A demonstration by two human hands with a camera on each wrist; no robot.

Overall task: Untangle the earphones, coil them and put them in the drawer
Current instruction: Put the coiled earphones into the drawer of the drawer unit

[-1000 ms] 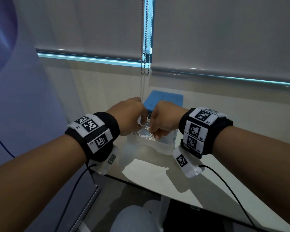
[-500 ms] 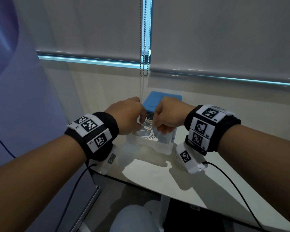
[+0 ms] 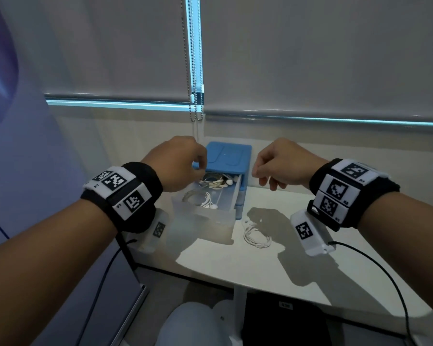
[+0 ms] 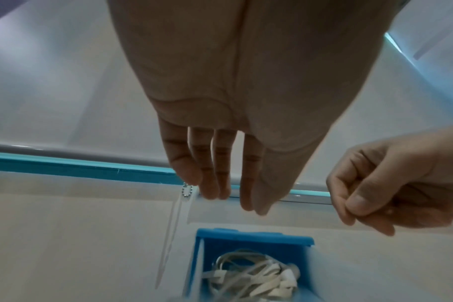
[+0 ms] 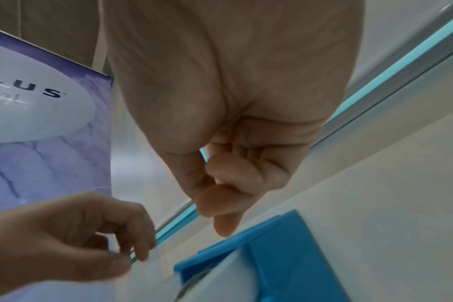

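The blue drawer unit (image 3: 229, 157) stands at the back of the white table, its clear top drawer (image 3: 201, 218) pulled out. Two bundles of earphones lie inside: a cream one (image 3: 214, 183) at the back and a white one (image 3: 201, 199) nearer the front. The left wrist view shows the cream bundle (image 4: 251, 275) from above. My left hand (image 3: 201, 162) hovers over the drawer's back left with relaxed fingers (image 4: 207, 183) holding nothing. My right hand (image 3: 260, 177) hangs to the right of the unit, fingers (image 5: 228, 175) curled, thumb against forefinger, nothing visible in it.
Another white earphone tangle (image 3: 256, 233) lies on the table (image 3: 273, 270) just right of the open drawer. A bead chain (image 3: 194, 106) hangs from the blinds behind the unit. A purple banner (image 3: 23, 146) stands on the left. The table's front edge is close to me.
Both hands were together over the drawer with earphones between them. They have let go, lifted and drawn apart, the right hand swinging out to the right. The bundle now lies in the drawer.
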